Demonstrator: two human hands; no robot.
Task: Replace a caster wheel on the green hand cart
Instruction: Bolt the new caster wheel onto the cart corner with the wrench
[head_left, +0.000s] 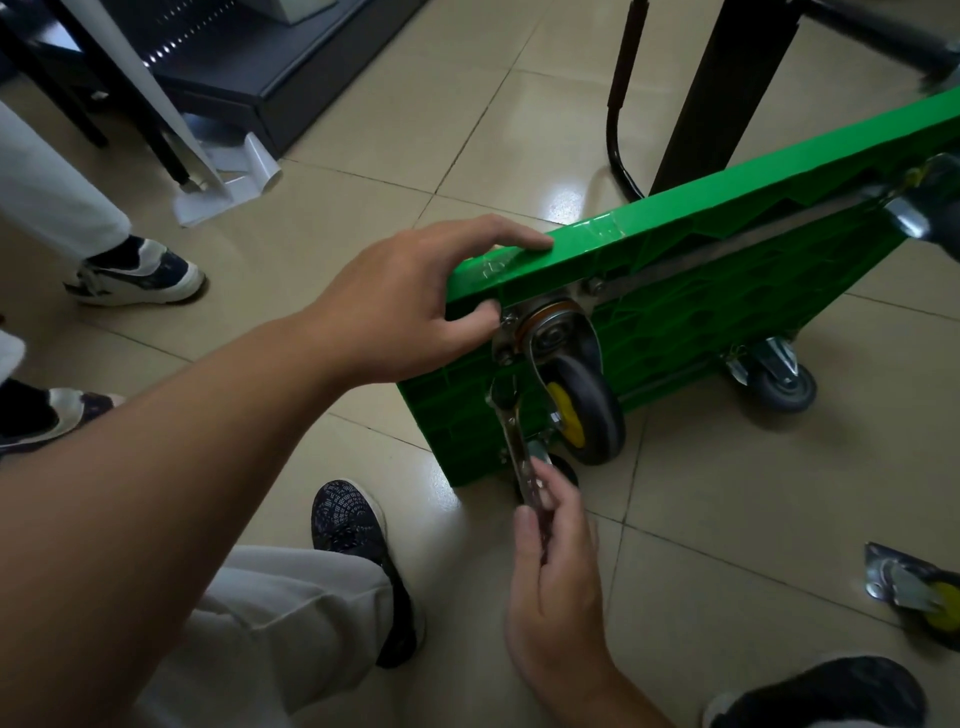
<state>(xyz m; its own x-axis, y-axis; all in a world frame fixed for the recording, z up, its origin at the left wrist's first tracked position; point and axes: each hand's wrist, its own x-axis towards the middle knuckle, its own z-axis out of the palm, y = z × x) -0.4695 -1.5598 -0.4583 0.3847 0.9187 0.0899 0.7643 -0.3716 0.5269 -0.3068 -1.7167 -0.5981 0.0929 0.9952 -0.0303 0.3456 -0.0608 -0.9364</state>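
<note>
Gripping wrench (511, 441), cart edge (649, 215), loose caster (914, 597) cropped

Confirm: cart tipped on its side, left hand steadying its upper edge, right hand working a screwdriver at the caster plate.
Not a screwdriver: the head view shows the right hand gripping a wrench at the caster plate. The cart and left hand are as stated.

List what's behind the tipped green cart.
Behind the green cart stand a black post and a curved black tube. The cart hides the post's foot and anything low behind it.
</note>
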